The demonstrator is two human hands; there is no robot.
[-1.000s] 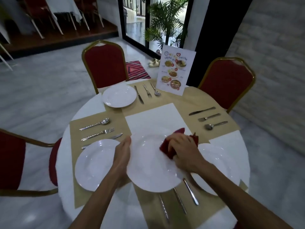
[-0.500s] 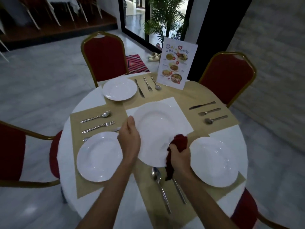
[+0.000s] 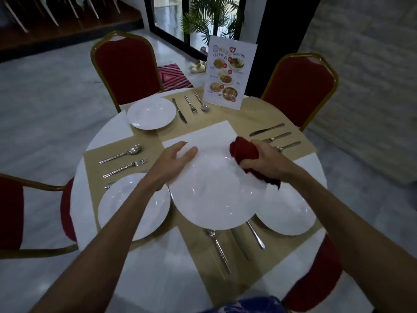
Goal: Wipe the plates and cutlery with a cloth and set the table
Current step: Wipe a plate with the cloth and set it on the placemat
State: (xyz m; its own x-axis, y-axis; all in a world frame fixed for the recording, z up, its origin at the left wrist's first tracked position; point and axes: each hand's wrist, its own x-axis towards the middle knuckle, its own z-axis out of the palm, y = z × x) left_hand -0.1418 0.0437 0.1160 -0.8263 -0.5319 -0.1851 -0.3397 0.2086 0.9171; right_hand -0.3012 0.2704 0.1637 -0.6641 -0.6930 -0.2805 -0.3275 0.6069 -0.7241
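My left hand (image 3: pixel 178 159) gripped plate (image 3: pixel 214 195) rim, face up | my right hand (image 3: pixel 266 163) clenched cloth (image 3: pixel 244 150), long axis far-left to near-right | plate hid cutlery (image 3: pixel 220 249) heads.

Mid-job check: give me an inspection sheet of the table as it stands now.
Surface: round table with tan placemats.
Job's things: held plate raised over left plate and right plate; far plate laid; red cloth; four cutlery sets.
Clutter: menu card standing.
Hands: left hand grips held plate's rim; right hand grips red cloth against it.
Cables: nothing seen.
Surroundings: red chairs, plant, rug.
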